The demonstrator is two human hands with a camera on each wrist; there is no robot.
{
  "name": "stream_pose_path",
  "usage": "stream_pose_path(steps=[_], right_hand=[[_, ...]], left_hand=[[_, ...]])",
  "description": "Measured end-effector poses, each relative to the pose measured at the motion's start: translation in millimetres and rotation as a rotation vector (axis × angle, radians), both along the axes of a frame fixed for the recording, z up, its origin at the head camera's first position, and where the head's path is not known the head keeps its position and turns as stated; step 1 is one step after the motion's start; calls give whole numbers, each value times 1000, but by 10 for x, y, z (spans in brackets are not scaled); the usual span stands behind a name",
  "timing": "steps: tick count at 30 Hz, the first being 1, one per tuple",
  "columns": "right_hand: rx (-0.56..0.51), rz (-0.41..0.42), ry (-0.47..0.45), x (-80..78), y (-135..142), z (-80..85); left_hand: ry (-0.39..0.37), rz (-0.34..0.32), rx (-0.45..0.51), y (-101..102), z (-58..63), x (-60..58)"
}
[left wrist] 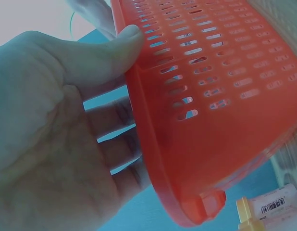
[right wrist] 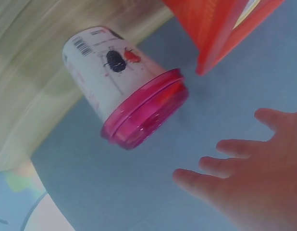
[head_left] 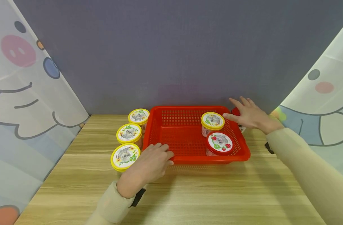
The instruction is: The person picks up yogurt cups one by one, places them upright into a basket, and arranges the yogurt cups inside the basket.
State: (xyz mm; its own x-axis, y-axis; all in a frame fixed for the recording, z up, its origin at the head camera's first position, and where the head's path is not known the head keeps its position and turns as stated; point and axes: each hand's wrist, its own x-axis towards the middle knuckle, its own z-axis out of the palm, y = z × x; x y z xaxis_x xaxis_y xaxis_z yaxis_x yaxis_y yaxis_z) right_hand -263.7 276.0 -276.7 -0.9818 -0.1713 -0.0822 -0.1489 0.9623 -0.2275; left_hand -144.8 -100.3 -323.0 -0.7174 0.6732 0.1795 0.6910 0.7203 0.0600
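Observation:
My left hand grips the front rim of a red perforated plastic basket, the thumb on the inner side and fingers beneath the rim in the left wrist view. Inside the basket, toward its right end, stand a yellow-lidded tub and a red-lidded tub. My right hand is spread with straight fingers above the basket's right back corner. Below it, outside the basket, stands a white printed tub with a pinkish-red lid, mostly covered by the hand in the head view. That hand and the tub are apart in the right wrist view.
Left of the basket, three yellow-lidded tubs form a row: back, middle and front. A grey wall rises behind the wooden table. Cartoon-printed curtains flank both sides.

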Motion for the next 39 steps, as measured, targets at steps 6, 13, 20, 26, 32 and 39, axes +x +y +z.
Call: stream_pose_path(steps=[6,13,20,26,32,39], right_hand=[[-5,-12,-6,-91,99,-27],[0,-32,-1,-169,199,-36],[-10,-66,-11,-235,231,-49],[-5,-75,-11,-296,264,-109],[-6,-86,-29,-333,303,-157],[-7,-103,-86,-390,327,-216]], left_hand=[[9,0,-9,12,-4,3],[15,7,-23,29,-14,-11],[4,14,-15,23,-4,2],[-8,21,-15,25,-1,8],[-12,22,-15,27,-8,8],[-2,20,-18,25,-21,-1]])
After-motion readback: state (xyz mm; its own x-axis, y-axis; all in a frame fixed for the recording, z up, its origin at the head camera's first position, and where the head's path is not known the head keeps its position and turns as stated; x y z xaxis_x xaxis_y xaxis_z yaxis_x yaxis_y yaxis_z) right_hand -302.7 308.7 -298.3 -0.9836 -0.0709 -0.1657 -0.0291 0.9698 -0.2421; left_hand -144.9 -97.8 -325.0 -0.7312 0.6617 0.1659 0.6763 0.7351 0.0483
